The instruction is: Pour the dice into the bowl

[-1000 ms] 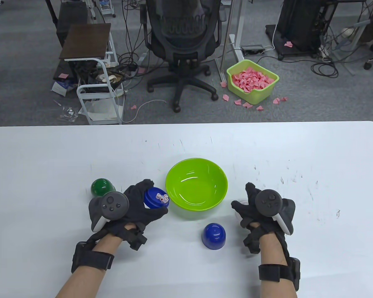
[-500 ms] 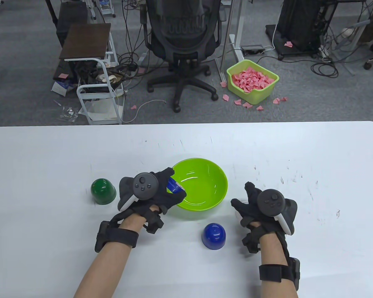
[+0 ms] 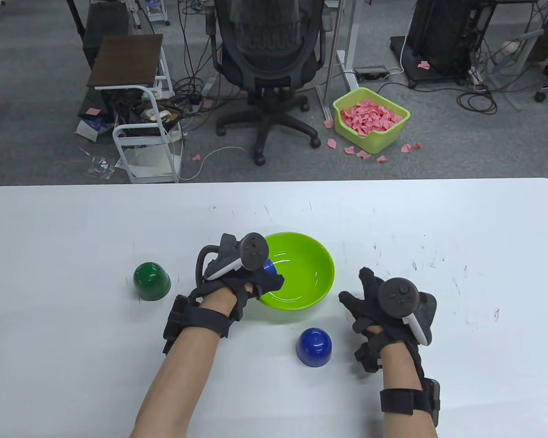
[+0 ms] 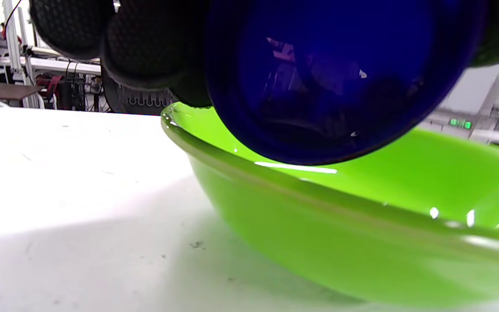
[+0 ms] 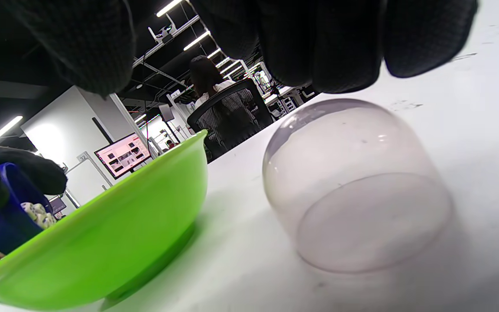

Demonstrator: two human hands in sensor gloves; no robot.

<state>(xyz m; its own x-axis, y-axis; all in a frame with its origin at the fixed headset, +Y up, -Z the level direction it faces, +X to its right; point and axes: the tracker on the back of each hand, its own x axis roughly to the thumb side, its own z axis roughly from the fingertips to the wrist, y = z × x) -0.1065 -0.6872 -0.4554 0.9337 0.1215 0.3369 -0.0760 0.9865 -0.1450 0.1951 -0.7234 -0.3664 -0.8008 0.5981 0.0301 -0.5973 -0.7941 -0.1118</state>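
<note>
My left hand (image 3: 251,278) grips a blue cup (image 3: 270,267) and holds it tilted over the left rim of the green bowl (image 3: 313,278). In the left wrist view the cup's blue underside (image 4: 332,78) fills the top, just above the bowl rim (image 4: 275,182). In the right wrist view the tilted cup (image 5: 2,216) shows white dice (image 5: 37,214) at its mouth, still inside it. My right hand (image 3: 370,310) rests over a clear upside-down cup (image 5: 353,186) on the table right of the bowl; whether the fingers touch it I cannot tell.
A green upside-down cup (image 3: 151,280) stands left of the bowl. A blue upside-down cup (image 3: 314,347) stands in front of the bowl, between my hands. The white table (image 3: 438,219) stretches behind and to the right.
My left hand lifted the blue cup of dice from left of the bowl, moved it right over the rim and tipped it. My right hand barely moved.
</note>
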